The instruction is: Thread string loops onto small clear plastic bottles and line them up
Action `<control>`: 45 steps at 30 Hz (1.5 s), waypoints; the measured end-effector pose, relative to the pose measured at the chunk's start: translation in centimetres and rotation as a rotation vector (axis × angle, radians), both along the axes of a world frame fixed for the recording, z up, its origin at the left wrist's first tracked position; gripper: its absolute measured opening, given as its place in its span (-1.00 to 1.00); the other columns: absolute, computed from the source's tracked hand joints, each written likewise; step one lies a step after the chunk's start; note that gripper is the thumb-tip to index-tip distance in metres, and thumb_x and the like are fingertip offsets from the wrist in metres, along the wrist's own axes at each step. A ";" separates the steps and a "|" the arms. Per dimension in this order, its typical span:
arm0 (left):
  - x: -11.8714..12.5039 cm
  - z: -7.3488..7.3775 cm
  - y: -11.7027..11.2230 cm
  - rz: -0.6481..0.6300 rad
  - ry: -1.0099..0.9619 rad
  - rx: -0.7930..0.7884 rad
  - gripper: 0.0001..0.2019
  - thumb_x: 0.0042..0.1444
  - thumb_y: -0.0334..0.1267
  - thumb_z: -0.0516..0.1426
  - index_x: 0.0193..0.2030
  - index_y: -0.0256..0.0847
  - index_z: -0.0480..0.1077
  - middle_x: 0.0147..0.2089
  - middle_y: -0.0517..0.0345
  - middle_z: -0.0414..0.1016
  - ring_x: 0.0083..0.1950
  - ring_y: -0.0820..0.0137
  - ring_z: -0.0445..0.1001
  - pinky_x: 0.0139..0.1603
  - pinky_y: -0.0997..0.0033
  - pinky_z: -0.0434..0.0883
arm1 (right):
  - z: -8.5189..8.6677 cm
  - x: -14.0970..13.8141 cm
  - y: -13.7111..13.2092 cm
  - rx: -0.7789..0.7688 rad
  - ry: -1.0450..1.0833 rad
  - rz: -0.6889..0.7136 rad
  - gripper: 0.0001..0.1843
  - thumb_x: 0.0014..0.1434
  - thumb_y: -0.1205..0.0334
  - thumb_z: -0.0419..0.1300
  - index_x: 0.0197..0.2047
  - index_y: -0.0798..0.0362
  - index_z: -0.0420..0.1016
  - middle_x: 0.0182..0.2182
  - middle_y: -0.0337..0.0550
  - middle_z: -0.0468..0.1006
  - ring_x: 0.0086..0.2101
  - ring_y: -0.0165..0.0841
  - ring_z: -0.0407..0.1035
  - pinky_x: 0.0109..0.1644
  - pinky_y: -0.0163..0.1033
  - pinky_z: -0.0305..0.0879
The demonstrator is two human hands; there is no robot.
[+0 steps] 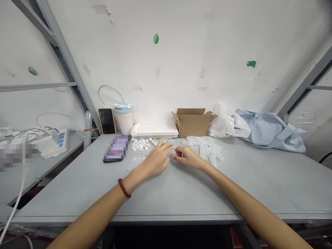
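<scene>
Head view had left hand [156, 159] and right hand [188, 156] close together, left of strips [207, 150], probably mid-fiddle; couldn't tell either grip. Next move likely needed steadiness.

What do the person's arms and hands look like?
Both arms are bare, with no sleeves in view. The left hand and right hand wear no gloves. Round the left wrist is a bracelet of round, dark red beads. Nothing shows on the right wrist.

Left hand [156, 159] and right hand [189, 157] nearly meet above a grey table [178, 197], near small white pieces [140, 144].
</scene>
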State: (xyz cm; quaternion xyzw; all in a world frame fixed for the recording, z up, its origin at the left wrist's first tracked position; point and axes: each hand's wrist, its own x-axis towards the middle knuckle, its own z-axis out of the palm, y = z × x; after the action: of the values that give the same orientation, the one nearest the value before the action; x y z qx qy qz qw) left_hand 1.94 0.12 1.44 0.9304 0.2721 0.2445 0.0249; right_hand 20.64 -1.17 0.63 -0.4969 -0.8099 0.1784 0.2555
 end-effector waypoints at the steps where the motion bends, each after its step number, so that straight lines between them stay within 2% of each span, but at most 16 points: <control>1: 0.0 -0.1 0.0 -0.002 0.003 0.012 -0.48 -0.01 -0.53 -0.05 0.16 -0.31 0.20 0.16 -0.03 0.29 0.14 0.19 0.20 0.18 0.08 0.25 | 0.0 0.0 0.0 -0.006 0.007 0.001 -0.78 0.08 0.22 0.08 -0.55 0.05 0.16 -0.55 -0.29 0.27 -0.50 -0.45 0.15 -0.40 -0.33 0.07; 12: -0.1 -0.2 0.2 -0.048 -0.012 0.082 -0.49 -0.03 -0.56 -0.04 0.12 -0.28 0.26 0.11 -0.03 0.35 0.08 0.19 0.26 0.10 0.05 0.33 | -0.1 0.1 0.0 -0.018 0.025 0.020 -0.76 0.14 0.16 0.09 -0.50 0.07 0.23 -0.49 -0.24 0.32 -0.43 -0.42 0.22 -0.34 -0.31 0.14; 20: -0.1 0.0 0.0 -0.066 -0.026 0.096 -0.55 -0.01 -0.56 -0.03 0.06 -0.33 0.29 0.04 -0.06 0.40 0.08 0.22 0.29 0.10 0.13 0.35 | -0.5 0.6 0.5 -0.020 0.044 -0.003 -0.73 0.15 0.09 0.08 -0.49 0.08 0.28 -0.45 -0.19 0.39 -0.41 -0.40 0.26 -0.33 -0.30 0.16; 28: -0.2 -0.3 0.1 -0.106 -0.053 0.117 -0.54 -0.02 -0.57 -0.03 0.07 -0.32 0.28 0.08 -0.07 0.38 0.15 0.24 0.30 0.18 0.14 0.32 | 0.2 0.2 0.1 -0.058 0.156 -0.022 -0.74 0.11 0.18 0.10 -0.56 0.05 0.17 -0.60 -0.32 0.32 -0.53 -0.47 0.19 -0.43 -0.34 0.08; 36: -0.2 -0.3 0.1 -0.121 -0.068 0.194 -0.58 -0.01 -0.57 -0.03 0.02 -0.35 0.32 0.06 -0.10 0.41 0.14 0.24 0.32 0.16 0.13 0.35 | 0.6 0.0 -0.3 -0.059 0.175 -0.056 -0.74 0.11 0.13 0.08 -0.54 0.05 0.17 -0.64 -0.35 0.26 -0.58 -0.49 0.13 -0.48 -0.35 0.03; 45: -0.1 0.0 -0.1 -0.143 -0.128 0.267 -0.63 0.02 -0.56 -0.03 -0.02 -0.33 0.34 0.03 -0.08 0.43 0.12 0.25 0.35 0.12 0.16 0.38 | 0.6 -0.3 -0.5 -0.087 0.307 -0.080 -0.78 0.04 0.13 0.15 -0.51 0.06 0.23 -0.62 -0.28 0.38 -0.57 -0.45 0.26 -0.51 -0.35 0.12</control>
State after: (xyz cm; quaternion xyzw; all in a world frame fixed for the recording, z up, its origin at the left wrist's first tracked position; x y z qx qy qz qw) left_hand 1.84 -0.02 1.40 0.9249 0.1684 0.3347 -0.0643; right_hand 20.38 -1.62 1.20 -0.5063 -0.7323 0.2770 0.3614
